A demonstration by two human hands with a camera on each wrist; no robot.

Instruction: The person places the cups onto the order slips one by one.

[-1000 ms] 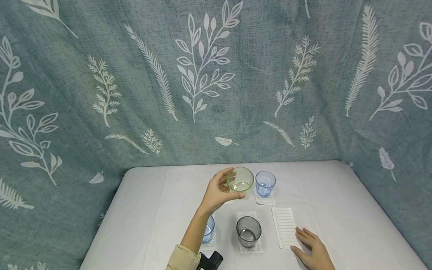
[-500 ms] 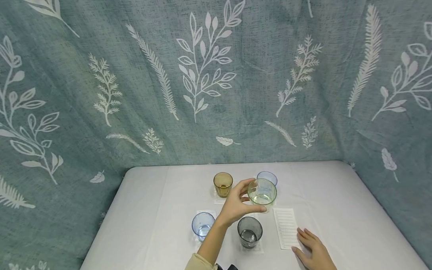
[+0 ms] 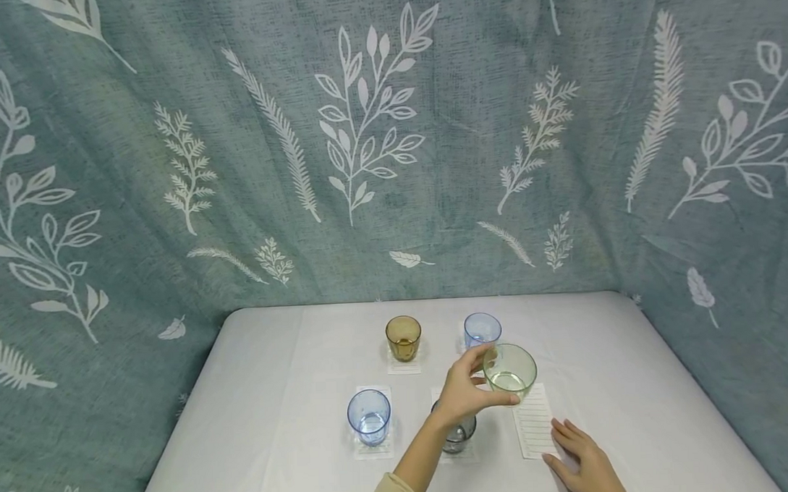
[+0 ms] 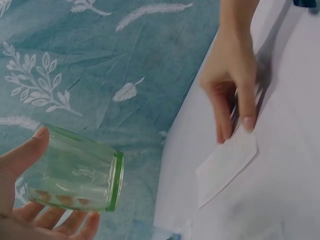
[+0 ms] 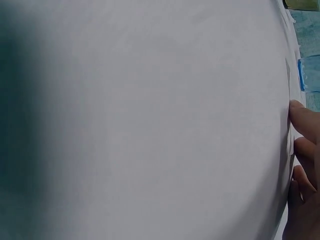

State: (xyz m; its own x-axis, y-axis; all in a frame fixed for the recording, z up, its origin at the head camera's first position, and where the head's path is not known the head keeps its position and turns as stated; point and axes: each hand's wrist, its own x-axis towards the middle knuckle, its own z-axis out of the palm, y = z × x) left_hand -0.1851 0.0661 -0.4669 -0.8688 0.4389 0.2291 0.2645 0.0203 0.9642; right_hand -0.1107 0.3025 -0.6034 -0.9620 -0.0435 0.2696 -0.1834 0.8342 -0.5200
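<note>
My left hand (image 3: 467, 397) grips a pale green glass tumbler (image 3: 510, 371) around its side, held up over the table. In the left wrist view, the thumb presses one side of the green tumbler (image 4: 75, 170) and the fingers wrap the other. Below and right of the glass lies a white lined paper slip (image 3: 534, 433), its far end partly behind the tumbler. My right hand (image 3: 587, 465) rests at the slip's right edge, fingers and thumb spread and touching it. The left wrist view shows that right hand (image 4: 232, 65) at the slip's edge too.
A grey glass (image 3: 458, 438) stands partly hidden behind my left wrist. A blue glass (image 3: 369, 419) is left of it; an amber glass (image 3: 404, 340) and another blue glass (image 3: 481, 328) stand at the back. Slips lie under the glasses. A leaf-patterned curtain (image 3: 365, 167) hangs behind.
My left hand has carried the green tumbler right and nearer, from beside the back blue glass to above the lined slip. The slip and my right hand have shifted slightly right.
</note>
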